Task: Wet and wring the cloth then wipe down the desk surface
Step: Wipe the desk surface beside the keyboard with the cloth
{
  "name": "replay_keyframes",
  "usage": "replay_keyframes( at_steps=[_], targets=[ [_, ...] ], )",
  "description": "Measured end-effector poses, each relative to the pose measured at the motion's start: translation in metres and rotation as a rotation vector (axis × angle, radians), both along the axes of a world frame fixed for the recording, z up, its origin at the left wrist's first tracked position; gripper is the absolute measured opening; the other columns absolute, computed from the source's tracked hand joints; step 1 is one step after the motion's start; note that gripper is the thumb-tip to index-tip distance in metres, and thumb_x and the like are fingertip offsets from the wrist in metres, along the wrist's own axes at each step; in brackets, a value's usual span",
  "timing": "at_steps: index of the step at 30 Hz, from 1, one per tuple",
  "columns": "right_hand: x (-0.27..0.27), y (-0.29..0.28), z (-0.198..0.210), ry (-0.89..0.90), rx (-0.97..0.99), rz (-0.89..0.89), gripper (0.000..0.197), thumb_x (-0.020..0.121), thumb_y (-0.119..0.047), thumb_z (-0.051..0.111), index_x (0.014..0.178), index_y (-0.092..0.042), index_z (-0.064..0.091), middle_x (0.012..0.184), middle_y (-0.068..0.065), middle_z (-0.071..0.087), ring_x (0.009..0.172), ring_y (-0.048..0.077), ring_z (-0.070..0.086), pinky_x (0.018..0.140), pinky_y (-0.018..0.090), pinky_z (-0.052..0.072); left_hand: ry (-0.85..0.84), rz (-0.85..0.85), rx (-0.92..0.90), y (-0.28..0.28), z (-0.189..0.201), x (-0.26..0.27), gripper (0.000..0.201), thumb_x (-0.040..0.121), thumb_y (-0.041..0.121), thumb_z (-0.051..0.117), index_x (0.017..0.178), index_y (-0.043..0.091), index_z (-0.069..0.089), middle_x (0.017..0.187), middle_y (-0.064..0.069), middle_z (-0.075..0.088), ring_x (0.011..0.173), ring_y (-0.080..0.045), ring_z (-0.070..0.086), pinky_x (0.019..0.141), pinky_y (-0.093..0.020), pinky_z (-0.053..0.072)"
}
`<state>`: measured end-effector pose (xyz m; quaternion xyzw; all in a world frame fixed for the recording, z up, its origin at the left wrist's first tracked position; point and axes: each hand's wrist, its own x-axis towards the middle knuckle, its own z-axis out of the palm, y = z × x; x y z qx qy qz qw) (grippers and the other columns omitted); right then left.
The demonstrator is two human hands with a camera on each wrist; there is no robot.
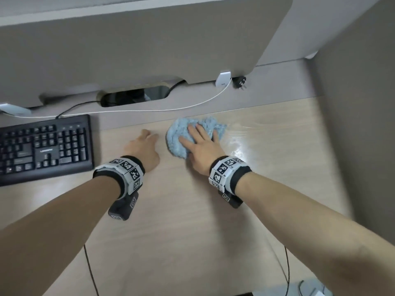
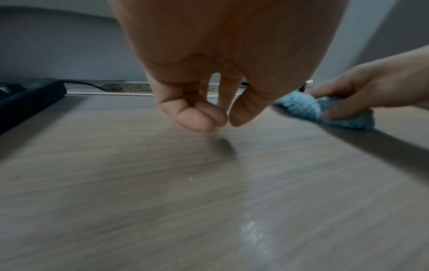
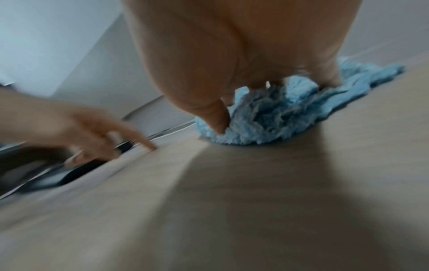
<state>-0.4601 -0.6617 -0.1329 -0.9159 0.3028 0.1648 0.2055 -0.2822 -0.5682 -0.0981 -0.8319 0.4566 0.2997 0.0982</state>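
A fluffy light-blue cloth (image 1: 181,135) (image 2: 301,108) (image 3: 267,121) lies bunched on the light wood desk (image 1: 192,210). My right hand (image 1: 197,144) (image 3: 232,73) presses flat on the cloth with fingers spread and straight. A wet streak (image 1: 237,139) shines on the desk just right of the cloth. My left hand (image 1: 145,146) (image 2: 216,117) hovers just above the desk to the left of the cloth, fingers loosely bent and holding nothing.
A black keyboard (image 1: 42,146) sits at the left. A white cable (image 1: 149,110) runs along the back to a white charger (image 1: 223,79), beside a black plug (image 1: 240,82). A cable cut-out (image 1: 134,96) opens under the grey partition (image 1: 149,39). A grey side wall (image 1: 359,103) bounds the right.
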Motion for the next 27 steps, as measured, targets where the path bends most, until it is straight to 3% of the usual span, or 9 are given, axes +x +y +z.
replay_keyframes(
  at_steps=[3,7,10,13,16,20,22,24,27],
  targets=[
    [-0.018,0.001,-0.001,-0.017,-0.018,0.051,0.066,0.092,-0.029,0.051,0.152,-0.034,0.023,0.165,0.003,0.004,0.151,0.026,0.000,0.115,0.065,0.009,0.061,-0.017,-0.039,0.005,-0.001,0.008,0.064,0.087,0.014,0.049,0.149,0.023,0.034,0.158,0.000,0.023,0.130,-0.032,0.047,0.106,-0.040,0.038],
    [-0.045,-0.037,0.006,0.050,-0.053,-0.249,0.060,0.097,-0.033,0.044,0.153,-0.033,0.022,0.165,0.002,0.001,0.151,0.026,-0.001,0.114,0.065,0.012,0.158,0.086,-0.169,0.023,0.001,0.026,0.061,0.088,0.017,0.048,0.147,0.022,0.037,0.157,0.000,0.032,0.136,-0.027,0.042,0.112,-0.039,0.035],
    [-0.018,-0.043,0.010,0.102,-0.039,-0.405,0.059,0.098,-0.030,0.043,0.152,-0.032,0.019,0.165,0.004,-0.003,0.151,0.029,-0.006,0.113,0.068,0.011,0.122,0.135,-0.190,0.046,0.004,0.043,0.055,0.089,0.017,0.048,0.143,0.020,0.043,0.153,0.000,0.036,0.131,-0.029,0.047,0.109,-0.040,0.038],
    [0.028,-0.015,0.006,0.071,-0.041,-0.252,0.059,0.097,-0.027,0.043,0.152,-0.033,0.020,0.164,0.006,-0.005,0.150,0.031,-0.007,0.114,0.069,0.007,0.084,0.161,-0.133,0.070,0.002,0.060,0.053,0.088,0.013,0.046,0.140,0.022,0.046,0.153,0.003,0.034,0.126,-0.032,0.052,0.105,-0.044,0.042],
    [0.058,0.037,0.002,0.038,-0.025,-0.018,0.066,0.094,-0.025,0.046,0.153,-0.035,0.018,0.165,0.006,-0.006,0.150,0.030,-0.009,0.113,0.069,0.002,0.069,0.142,-0.051,0.084,-0.003,0.062,0.059,0.086,0.011,0.045,0.142,0.026,0.041,0.159,0.010,0.021,0.125,-0.034,0.053,0.102,-0.044,0.045],
    [0.036,0.061,0.003,0.026,0.003,0.162,0.065,0.095,-0.027,0.046,0.153,-0.036,0.018,0.165,0.002,-0.003,0.151,0.025,-0.008,0.115,0.067,0.000,0.060,0.127,-0.056,0.083,-0.005,0.056,0.059,0.084,0.010,0.045,0.141,0.023,0.040,0.157,0.013,0.019,0.122,-0.036,0.053,0.100,-0.046,0.045],
    [0.004,0.039,0.003,0.025,-0.025,0.096,0.062,0.097,-0.033,0.044,0.153,-0.037,0.017,0.165,0.000,-0.002,0.151,0.023,-0.006,0.116,0.065,0.004,0.059,0.129,-0.038,0.083,-0.004,0.056,0.059,0.083,0.010,0.045,0.140,0.026,0.040,0.158,0.015,0.017,0.124,-0.036,0.052,0.100,-0.047,0.045],
    [-0.025,0.007,0.004,0.029,-0.051,-0.091,0.061,0.098,-0.035,0.043,0.153,-0.037,0.018,0.165,0.000,-0.001,0.151,0.024,-0.005,0.116,0.064,0.007,0.057,0.136,-0.018,0.082,-0.002,0.056,0.063,0.082,0.010,0.045,0.141,0.029,0.039,0.160,0.017,0.013,0.128,-0.035,0.049,0.103,-0.046,0.043],
    [-0.032,-0.017,0.005,0.052,-0.037,-0.268,0.059,0.097,-0.031,0.044,0.152,-0.035,0.022,0.165,0.002,-0.002,0.151,0.027,-0.005,0.114,0.068,0.009,0.039,0.158,-0.011,0.081,-0.001,0.052,0.063,0.080,0.008,0.046,0.140,0.026,0.041,0.160,0.016,0.016,0.127,-0.036,0.049,0.103,-0.046,0.043]
  ],
)
